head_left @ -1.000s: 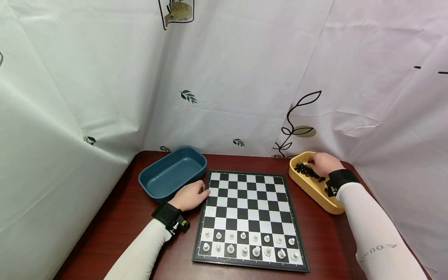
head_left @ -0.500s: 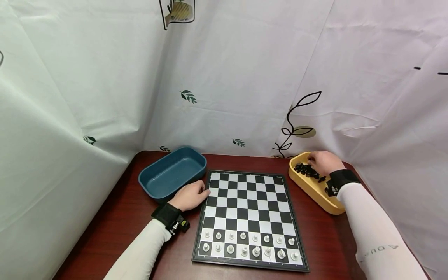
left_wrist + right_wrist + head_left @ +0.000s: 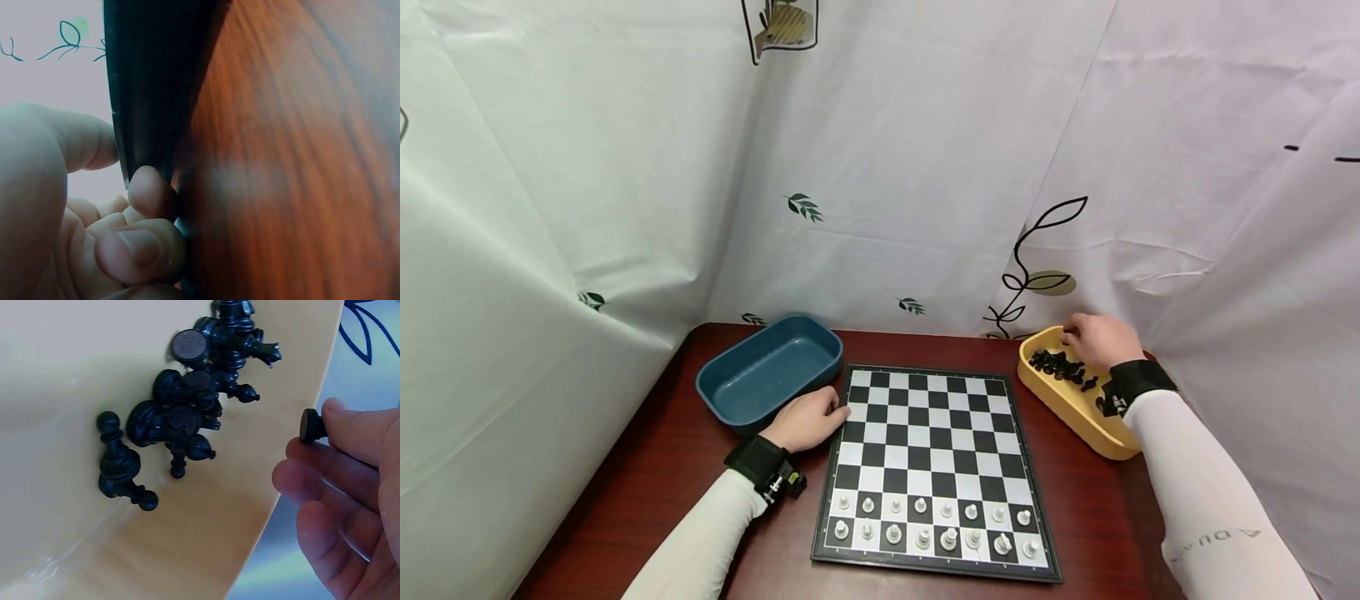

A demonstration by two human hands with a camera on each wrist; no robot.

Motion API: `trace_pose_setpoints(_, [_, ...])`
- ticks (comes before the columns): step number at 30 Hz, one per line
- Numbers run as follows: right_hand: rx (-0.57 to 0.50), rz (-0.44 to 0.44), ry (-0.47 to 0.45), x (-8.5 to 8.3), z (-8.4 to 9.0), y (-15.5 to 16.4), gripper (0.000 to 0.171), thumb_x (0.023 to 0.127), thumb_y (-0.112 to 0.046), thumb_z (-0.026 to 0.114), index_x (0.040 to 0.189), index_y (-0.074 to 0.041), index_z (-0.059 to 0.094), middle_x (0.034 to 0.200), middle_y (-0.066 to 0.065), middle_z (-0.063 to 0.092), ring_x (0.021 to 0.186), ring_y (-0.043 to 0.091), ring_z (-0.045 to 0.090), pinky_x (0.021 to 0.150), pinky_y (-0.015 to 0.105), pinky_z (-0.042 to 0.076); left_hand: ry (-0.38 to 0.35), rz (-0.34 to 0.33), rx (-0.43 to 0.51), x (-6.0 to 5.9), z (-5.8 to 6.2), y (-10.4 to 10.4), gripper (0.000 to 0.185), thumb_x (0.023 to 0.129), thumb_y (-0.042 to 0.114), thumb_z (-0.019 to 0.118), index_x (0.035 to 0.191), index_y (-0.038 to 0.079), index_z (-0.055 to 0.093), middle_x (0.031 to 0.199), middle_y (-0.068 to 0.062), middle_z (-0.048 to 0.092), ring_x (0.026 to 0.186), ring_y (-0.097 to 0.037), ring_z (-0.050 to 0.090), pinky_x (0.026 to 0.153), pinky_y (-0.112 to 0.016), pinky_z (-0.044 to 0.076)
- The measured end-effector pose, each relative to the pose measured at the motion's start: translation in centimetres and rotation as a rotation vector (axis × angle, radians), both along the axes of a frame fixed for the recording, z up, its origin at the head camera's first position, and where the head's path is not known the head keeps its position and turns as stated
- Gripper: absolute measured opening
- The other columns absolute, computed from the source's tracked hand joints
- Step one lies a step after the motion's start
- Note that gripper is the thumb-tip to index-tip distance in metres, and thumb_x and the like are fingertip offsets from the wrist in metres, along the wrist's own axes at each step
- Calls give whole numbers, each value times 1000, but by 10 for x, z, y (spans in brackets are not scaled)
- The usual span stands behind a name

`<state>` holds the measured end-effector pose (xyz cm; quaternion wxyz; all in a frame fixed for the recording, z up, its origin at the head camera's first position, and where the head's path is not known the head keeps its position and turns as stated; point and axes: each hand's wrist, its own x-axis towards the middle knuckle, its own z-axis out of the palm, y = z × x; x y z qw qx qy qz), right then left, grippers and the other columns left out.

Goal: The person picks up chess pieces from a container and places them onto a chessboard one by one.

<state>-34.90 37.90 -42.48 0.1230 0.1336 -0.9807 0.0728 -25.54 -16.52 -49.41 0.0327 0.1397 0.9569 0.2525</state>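
A black piece (image 3: 309, 425) is pinched by the right grip (image 3: 1096, 340) over the tray (image 3: 1078, 408) at 2 o'clock; the board (image 3: 934, 467) edge is grasped by the left grip (image 3: 808, 419). "DUA" is read on the sleeve (image 3: 1213, 533).

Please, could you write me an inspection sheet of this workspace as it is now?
Surface: dark red wooden table.
Job's things: chessboard with white pieces on its two near rows; black pieces heaped in yellow tray.
Clutter: blue tray, nothing seen inside.
Hands: left hand grips the chessboard's edge; right hand pinches one black piece.
Cables: nothing seen.
Surroundings: white leaf-printed curtains.
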Motion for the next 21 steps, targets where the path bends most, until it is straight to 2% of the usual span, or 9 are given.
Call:
trace_pose_setpoints(7, [-31, -22, 51, 0, 6, -4, 20, 104, -24, 80, 106, -5, 75, 93, 17, 78, 83, 41, 72, 76, 65, 55, 1, 2, 2, 1, 1, 0, 29, 111, 39, 67, 89, 20, 61, 74, 3, 57, 65, -15, 54, 64, -36, 43])
trace_pose_setpoints(14, [-63, -11, 83, 0, 14, -16, 18, 103, -26, 81, 104, -9, 76, 96, 16, 80, 85, 43, 73, 75, 66, 55, 0, -2, 7, 1, 0, 0, 29, 111, 39, 66, 89, 20, 61, 74, 3, 57, 64, -15, 54, 63, -36, 43])
trace_pose_setpoints(21, [-83, -22, 110, 1, 22, -37, 19, 103, -26, 80, 105, -7, 76, 95, 17, 80, 84, 44, 74, 73, 65, 55, 7, 2, 8, 1, -1, 0, 29, 110, 38, 66, 89, 20, 60, 73, 3, 56, 63, -15, 53, 62, -36, 42])
